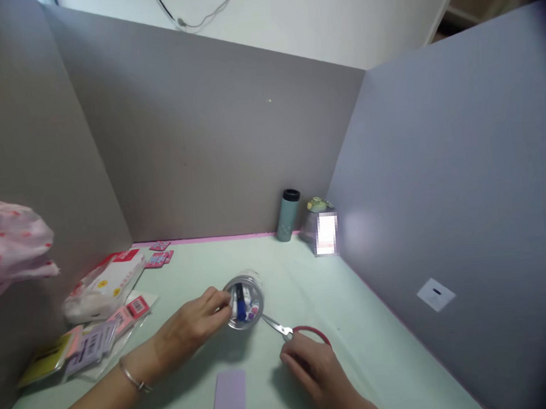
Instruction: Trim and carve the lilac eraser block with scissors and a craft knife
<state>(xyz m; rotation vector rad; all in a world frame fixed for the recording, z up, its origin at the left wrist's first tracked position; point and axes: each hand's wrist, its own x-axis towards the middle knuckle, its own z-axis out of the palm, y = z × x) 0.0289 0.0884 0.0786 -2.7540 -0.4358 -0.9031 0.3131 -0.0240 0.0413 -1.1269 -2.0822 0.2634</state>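
The left hand [195, 325] closes its fingers on the rim of the clear round container [245, 302] holding pens. The right hand [312, 367] grips red-handled steel scissors [291, 331], blades touching the container beside the left fingers; a slip could nick them or tip it on the bench [306, 277].

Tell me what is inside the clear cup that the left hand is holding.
Inside the clear cup stands a dark blue pen-like item with small purple bits beside it. The left hand covers the cup's near-left side, and its bottom is too blurred to make out.
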